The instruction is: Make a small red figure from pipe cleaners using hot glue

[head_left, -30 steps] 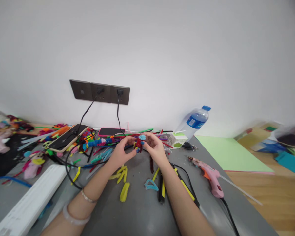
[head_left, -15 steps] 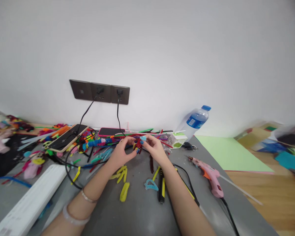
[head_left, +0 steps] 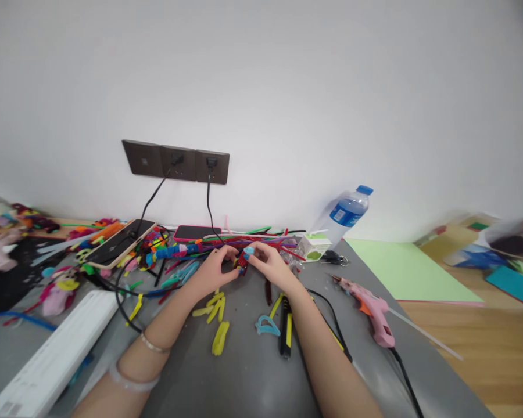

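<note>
Between both hands is a small dark red fuzzy piece point(head_left: 243, 262) with bits of light blue and yellow, seemingly made of pipe cleaners. My left hand point(head_left: 210, 274) pinches it from the left with thumb and finger. From the other side my right hand point(head_left: 273, 268) closes its fingertips on it, partly hiding it. Below the hands lie several short yellow fuzzy strips point(head_left: 214, 305) and a thicker yellow folded piece point(head_left: 220, 338). A light blue fuzzy loop point(head_left: 268, 326) and a black and yellow utility knife point(head_left: 286, 328) lie beside my right forearm.
A pink glue gun point(head_left: 375, 313) lies at right, near green paper point(head_left: 414, 270). A tilted water bottle point(head_left: 348, 212), a small carton point(head_left: 312, 247) and keys point(head_left: 335, 258) stand or lie by the wall. Phones, cables, pipe cleaners point(head_left: 174, 251) and a white power strip point(head_left: 56, 354) crowd the left.
Both hands stay at nearly the same place. The red piece has turned slightly between the fingers, and the right fingers have shifted a little over it.
</note>
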Demonstrator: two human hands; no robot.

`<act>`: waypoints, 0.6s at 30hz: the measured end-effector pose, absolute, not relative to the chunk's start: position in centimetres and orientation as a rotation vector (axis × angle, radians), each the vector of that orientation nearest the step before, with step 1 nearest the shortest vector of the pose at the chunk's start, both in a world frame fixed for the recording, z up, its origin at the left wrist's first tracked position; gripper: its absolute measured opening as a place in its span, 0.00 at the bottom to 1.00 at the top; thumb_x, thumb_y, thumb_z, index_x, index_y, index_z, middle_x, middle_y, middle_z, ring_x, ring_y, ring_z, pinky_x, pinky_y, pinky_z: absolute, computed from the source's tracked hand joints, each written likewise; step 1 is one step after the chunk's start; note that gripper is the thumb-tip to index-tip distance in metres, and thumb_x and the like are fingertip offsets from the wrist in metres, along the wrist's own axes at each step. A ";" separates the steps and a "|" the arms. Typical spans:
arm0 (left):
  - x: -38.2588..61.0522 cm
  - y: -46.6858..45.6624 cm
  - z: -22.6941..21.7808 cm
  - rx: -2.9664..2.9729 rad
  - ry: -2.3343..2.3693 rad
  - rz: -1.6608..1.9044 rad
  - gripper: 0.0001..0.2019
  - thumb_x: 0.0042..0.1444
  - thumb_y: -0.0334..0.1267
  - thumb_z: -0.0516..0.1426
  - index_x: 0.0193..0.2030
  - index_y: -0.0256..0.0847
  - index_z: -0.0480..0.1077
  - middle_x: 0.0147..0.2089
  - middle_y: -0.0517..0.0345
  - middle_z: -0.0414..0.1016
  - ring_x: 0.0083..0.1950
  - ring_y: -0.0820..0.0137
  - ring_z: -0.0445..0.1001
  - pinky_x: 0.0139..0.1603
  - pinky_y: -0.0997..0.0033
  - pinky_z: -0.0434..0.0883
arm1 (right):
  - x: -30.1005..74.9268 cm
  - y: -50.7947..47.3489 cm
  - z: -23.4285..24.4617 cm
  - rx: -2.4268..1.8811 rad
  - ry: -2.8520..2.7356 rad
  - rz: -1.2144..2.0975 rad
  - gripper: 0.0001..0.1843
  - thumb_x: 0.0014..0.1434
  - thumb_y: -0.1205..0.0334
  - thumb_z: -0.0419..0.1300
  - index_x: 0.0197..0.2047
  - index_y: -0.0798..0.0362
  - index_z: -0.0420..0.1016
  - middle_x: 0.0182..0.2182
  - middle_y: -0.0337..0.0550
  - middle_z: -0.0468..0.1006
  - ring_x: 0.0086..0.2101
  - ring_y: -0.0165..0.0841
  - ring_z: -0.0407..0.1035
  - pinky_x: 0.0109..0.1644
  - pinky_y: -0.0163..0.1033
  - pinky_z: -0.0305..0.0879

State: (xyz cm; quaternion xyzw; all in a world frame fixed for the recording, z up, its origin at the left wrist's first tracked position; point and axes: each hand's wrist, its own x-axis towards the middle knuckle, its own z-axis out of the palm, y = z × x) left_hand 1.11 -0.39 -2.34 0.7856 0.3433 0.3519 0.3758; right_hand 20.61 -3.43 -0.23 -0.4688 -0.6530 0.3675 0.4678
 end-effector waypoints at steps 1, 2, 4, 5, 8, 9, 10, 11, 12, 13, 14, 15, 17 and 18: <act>1.0 -0.3 -2.3 2.014 0.876 0.880 0.16 0.51 0.33 0.61 0.48 0.41 0.70 0.46 0.51 0.76 0.50 0.61 0.73 0.54 0.58 0.70 | 20.7 -3.4 -0.2 -1.144 -1.613 0.908 0.11 0.57 0.53 0.61 0.34 0.53 0.71 0.25 0.34 0.66 0.26 0.29 0.60 0.32 0.35 0.57; 0.9 -0.3 -2.2 2.010 0.872 0.860 0.16 0.51 0.34 0.61 0.48 0.41 0.71 0.46 0.51 0.76 0.50 0.60 0.73 0.55 0.57 0.70 | 20.7 -3.4 -0.3 -1.143 -1.620 0.910 0.11 0.57 0.53 0.61 0.34 0.53 0.72 0.25 0.34 0.66 0.26 0.29 0.59 0.32 0.35 0.57; 0.8 -0.2 -2.1 1.985 0.856 0.829 0.16 0.51 0.33 0.61 0.48 0.41 0.71 0.48 0.50 0.76 0.51 0.60 0.74 0.55 0.57 0.70 | 20.8 -3.4 -0.3 -1.149 -1.624 0.907 0.11 0.58 0.52 0.61 0.35 0.52 0.72 0.25 0.34 0.66 0.26 0.29 0.59 0.32 0.35 0.57; 0.7 -0.2 -2.0 1.974 0.848 0.816 0.17 0.51 0.33 0.61 0.49 0.41 0.70 0.48 0.49 0.76 0.51 0.60 0.74 0.55 0.57 0.70 | 20.7 -3.4 -0.3 -1.153 -1.624 0.905 0.11 0.58 0.52 0.61 0.35 0.52 0.71 0.25 0.34 0.66 0.27 0.29 0.60 0.32 0.35 0.57; 0.7 -0.2 -1.9 1.991 0.847 0.787 0.17 0.51 0.32 0.60 0.49 0.40 0.70 0.49 0.48 0.76 0.51 0.60 0.74 0.55 0.57 0.69 | 20.6 -3.4 -0.4 -1.155 -1.616 0.920 0.11 0.58 0.53 0.61 0.35 0.53 0.71 0.26 0.35 0.68 0.27 0.29 0.61 0.33 0.35 0.59; 0.8 -0.2 -1.9 2.005 0.852 0.780 0.17 0.51 0.32 0.60 0.49 0.39 0.70 0.48 0.48 0.76 0.51 0.60 0.73 0.55 0.56 0.69 | 20.6 -3.4 -0.4 -1.152 -1.611 0.930 0.11 0.58 0.53 0.61 0.35 0.52 0.70 0.26 0.35 0.68 0.27 0.30 0.62 0.33 0.35 0.59; 0.9 -0.3 -1.9 2.016 0.857 0.777 0.17 0.51 0.32 0.60 0.49 0.39 0.70 0.48 0.48 0.75 0.51 0.60 0.73 0.56 0.56 0.69 | 20.5 -3.4 -0.5 -1.149 -1.608 0.939 0.11 0.57 0.53 0.61 0.35 0.52 0.70 0.26 0.35 0.69 0.27 0.30 0.62 0.33 0.35 0.59; 0.9 -0.3 -2.0 2.020 0.860 0.779 0.16 0.51 0.32 0.59 0.49 0.39 0.69 0.47 0.49 0.75 0.51 0.60 0.73 0.56 0.56 0.68 | 20.5 -3.4 -0.5 -1.151 -1.606 0.947 0.11 0.57 0.53 0.61 0.35 0.52 0.70 0.26 0.35 0.69 0.27 0.30 0.62 0.33 0.35 0.60; 1.0 -0.3 -2.0 2.018 0.861 0.785 0.16 0.51 0.31 0.59 0.49 0.39 0.69 0.47 0.49 0.75 0.51 0.60 0.73 0.56 0.56 0.68 | 20.5 -3.5 -0.5 -1.158 -1.608 0.948 0.11 0.57 0.54 0.61 0.35 0.52 0.70 0.26 0.35 0.69 0.27 0.30 0.62 0.33 0.36 0.60; 1.0 -0.3 -2.1 2.013 0.860 0.789 0.16 0.51 0.31 0.59 0.49 0.39 0.69 0.47 0.49 0.75 0.50 0.60 0.73 0.55 0.57 0.68 | 20.5 -3.5 -0.5 -1.170 -1.612 0.942 0.11 0.57 0.54 0.61 0.34 0.52 0.70 0.26 0.35 0.69 0.27 0.29 0.62 0.33 0.35 0.60; 1.1 -0.3 -2.1 2.007 0.859 0.791 0.16 0.51 0.31 0.59 0.49 0.39 0.69 0.46 0.50 0.75 0.50 0.61 0.73 0.55 0.57 0.69 | 20.5 -3.5 -0.5 -1.185 -1.618 0.932 0.10 0.57 0.54 0.61 0.34 0.53 0.70 0.25 0.35 0.69 0.26 0.29 0.62 0.32 0.35 0.59; 1.1 -0.2 -2.2 2.003 0.858 0.791 0.16 0.51 0.31 0.59 0.49 0.39 0.69 0.46 0.50 0.75 0.50 0.61 0.73 0.55 0.57 0.69 | 20.5 -3.5 -0.5 -1.200 -1.624 0.922 0.10 0.56 0.54 0.61 0.34 0.53 0.70 0.25 0.35 0.69 0.26 0.29 0.62 0.33 0.35 0.59; 1.1 -0.2 -2.3 2.000 0.856 0.786 0.16 0.51 0.31 0.59 0.49 0.39 0.68 0.46 0.50 0.74 0.50 0.61 0.72 0.55 0.58 0.68 | 20.4 -3.4 -0.6 -1.215 -1.625 0.913 0.10 0.56 0.55 0.61 0.34 0.53 0.70 0.26 0.36 0.70 0.27 0.30 0.63 0.33 0.36 0.60; 1.1 -0.2 -2.3 2.002 0.853 0.782 0.16 0.51 0.31 0.59 0.48 0.39 0.68 0.46 0.50 0.74 0.50 0.62 0.72 0.55 0.59 0.68 | 20.4 -3.4 -0.6 -1.213 -1.623 0.919 0.10 0.56 0.55 0.61 0.34 0.53 0.71 0.26 0.36 0.71 0.27 0.30 0.64 0.34 0.36 0.61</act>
